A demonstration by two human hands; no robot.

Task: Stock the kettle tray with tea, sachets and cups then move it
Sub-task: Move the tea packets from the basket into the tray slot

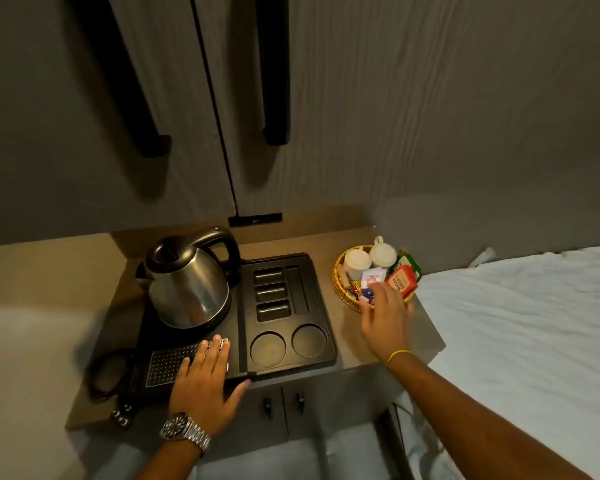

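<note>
A black kettle tray (319, 306) lies on the small counter, with a steel kettle (187, 285) on its left half. Its slots and two round cup wells (288, 342) hold nothing. My left hand (205, 382) rests flat on the tray's front edge, over the perforated grille. To the right stands a yellow wicker basket (340, 289) with two white cups (369, 258), a red tea box (402, 282) and several sachets (371, 275). My right hand (385, 313) hovers at the basket's front rim, fingers spread, holding nothing that I can see.
The counter (347, 233) sits in a corner between tall wardrobe doors (187, 133) behind and a white bed (534, 341) on the right. A dark coiled cord (108, 375) lies left of the tray. Cabinet doors with small handles (281, 405) are below.
</note>
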